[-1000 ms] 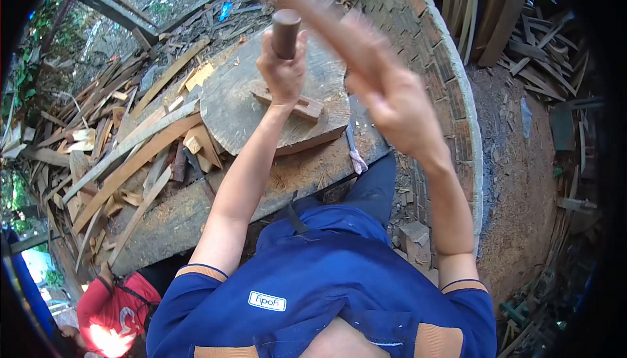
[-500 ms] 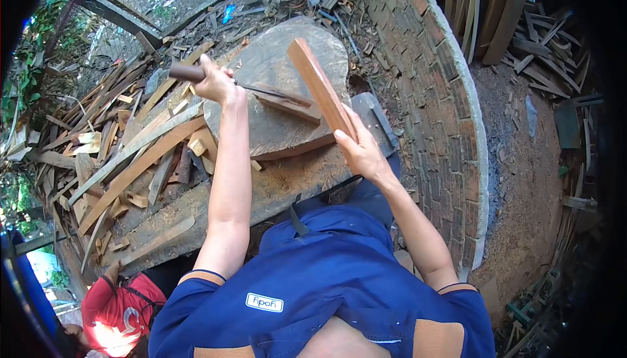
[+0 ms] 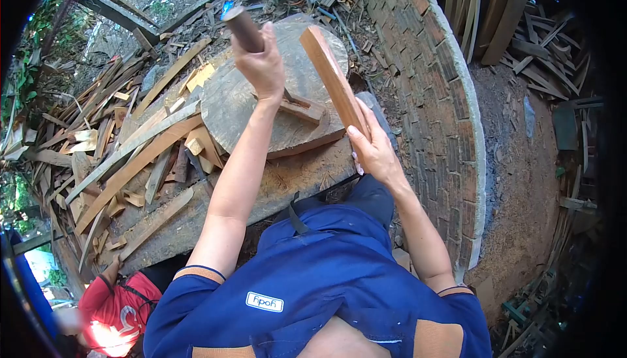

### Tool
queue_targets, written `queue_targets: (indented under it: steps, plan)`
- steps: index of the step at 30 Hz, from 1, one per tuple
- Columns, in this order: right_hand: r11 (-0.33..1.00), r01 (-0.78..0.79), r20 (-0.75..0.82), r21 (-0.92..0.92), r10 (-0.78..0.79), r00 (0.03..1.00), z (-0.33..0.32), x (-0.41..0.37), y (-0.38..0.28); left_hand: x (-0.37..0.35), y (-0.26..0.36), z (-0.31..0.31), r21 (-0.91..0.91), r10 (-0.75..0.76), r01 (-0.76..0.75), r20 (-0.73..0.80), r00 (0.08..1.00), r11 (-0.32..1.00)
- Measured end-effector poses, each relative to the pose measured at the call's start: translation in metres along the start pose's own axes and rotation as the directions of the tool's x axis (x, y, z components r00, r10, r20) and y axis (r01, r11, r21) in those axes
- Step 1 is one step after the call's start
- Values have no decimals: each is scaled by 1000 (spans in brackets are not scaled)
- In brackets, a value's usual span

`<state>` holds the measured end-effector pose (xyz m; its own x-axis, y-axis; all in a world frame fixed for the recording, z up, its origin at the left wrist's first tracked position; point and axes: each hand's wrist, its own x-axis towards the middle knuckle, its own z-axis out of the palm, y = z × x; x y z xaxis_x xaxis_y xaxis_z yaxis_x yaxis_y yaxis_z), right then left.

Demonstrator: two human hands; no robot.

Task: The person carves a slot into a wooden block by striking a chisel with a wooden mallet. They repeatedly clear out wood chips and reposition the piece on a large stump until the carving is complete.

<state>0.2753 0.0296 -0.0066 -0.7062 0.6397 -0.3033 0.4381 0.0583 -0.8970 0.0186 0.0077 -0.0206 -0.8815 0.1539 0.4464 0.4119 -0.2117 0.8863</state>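
Head view, nearest first: the person's blue-sleeved arms reach forward over the bench (image 3: 196, 217), a sawdust-strewn slab. The right hand (image 3: 373, 152) is wrapped firmly round the lower part of a reddish wooden slat (image 3: 332, 74). The slat stands tilted, with its top leaning away over the round chopping block (image 3: 228, 106) and its foot near the block's near-right edge. Whether the foot rests on the block or hangs just beside it cannot be told, since the hand covers it. The left hand (image 3: 261, 64) is fisted tight on a dark tool handle (image 3: 243, 27) held high above the block. The blade is hidden behind the hand and wrist.

Judged from this, the work is mid-way at most. The slat's visible faces look straight and uncut, and the tool is poised rather than landed. A small wood block (image 3: 304, 106) lies on the chopping block between the two hands.

Room is uneven. Above the chopping block the air is free, and its top is mostly bare. To the left, a pile of offcuts (image 3: 124, 139) crowds the block's edge. To the right, the curved brick wall (image 3: 450, 97) stands close to the right arm. At the lower left, another person in red (image 3: 111, 315) sits near the bench.
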Motion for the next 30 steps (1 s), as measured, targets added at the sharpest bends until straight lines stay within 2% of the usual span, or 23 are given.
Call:
queue_targets:
  steps: [1,3,4,5,6,7,8,9,10,11,12,13,15,17,19,20,21,23,25,27,28,29,30]
  plan:
    - [993,107,-32,-49,-109,994,0,2,-6,-5,7,5,2,-2,2,-3,1000,1000]
    - [998,-19,66,63,15,998,-19,-1,-47,-14,16,11,90,88,-92,55,995,992]
    - [989,120,11,88,-122,993,-25,-2,-68,-17,22,14,74,52,-58,84,995,996]
    - [977,198,-48,84,-195,980,-32,-4,-88,-22,22,20,145,170,-178,64,983,973]
    - [920,388,-140,51,-378,915,-36,-4,-103,-27,21,24,125,140,-153,109,984,980]
    - [862,507,-202,0,-496,845,-41,-2,-115,-33,23,27,106,109,-127,157,982,986]
    - [814,578,-281,-58,-569,773,-43,1,-125,-38,24,33,115,220,-237,146,964,965]
    - [758,641,-352,-122,-637,686,-43,3,-131,-43,25,34,152,208,-235,179,962,960]
    - [756,643,-352,-121,-639,684,-44,5,-128,-48,23,36,144,224,-255,200,954,956]
    - [791,531,-231,-305,-602,764,-46,7,-121,-52,22,36,136,243,-276,217,945,952]
    - [767,413,-126,-492,-532,837,-52,9,-117,-55,24,35,179,223,-267,235,946,947]
    - [764,413,-131,-495,-536,834,-60,6,-117,-56,25,34,172,228,-272,235,945,947]
    - [850,305,-142,-430,-397,907,-77,0,-121,-57,26,35,202,234,-285,240,942,937]
    - [851,353,-140,-388,-433,890,-76,-6,-121,-57,22,37,203,213,-265,245,946,943]
    - [827,506,-369,-244,-562,741,-63,-5,-117,-57,20,39,191,240,-293,256,936,937]
    - [815,525,-297,-246,-579,759,-57,-2,-110,-58,21,39,180,247,-295,251,936,938]
    - [813,529,-300,-243,-582,756,-59,-2,-110,-56,20,40,180,253,-302,253,934,936]
    - [852,359,14,-380,-383,924,-66,-6,-109,-55,18,44,207,233,-286,244,941,936]
    - [863,379,18,-334,-396,918,-65,-12,-110,-59,17,43,199,214,-268,255,943,943]
    - [839,537,-222,-85,-542,811,-53,-9,-109,-55,16,42,192,192,-246,261,946,950]
    - [843,539,-266,-2,-520,812,-43,-6,-106,-55,18,41,173,212,-259,250,945,950]
    - [840,542,-264,0,-523,810,-43,-3,-101,-53,19,39,175,216,-263,248,944,949]
    - [880,465,-154,-99,-475,866,-46,-1,-96,-49,19,38,136,186,-221,232,955,966]
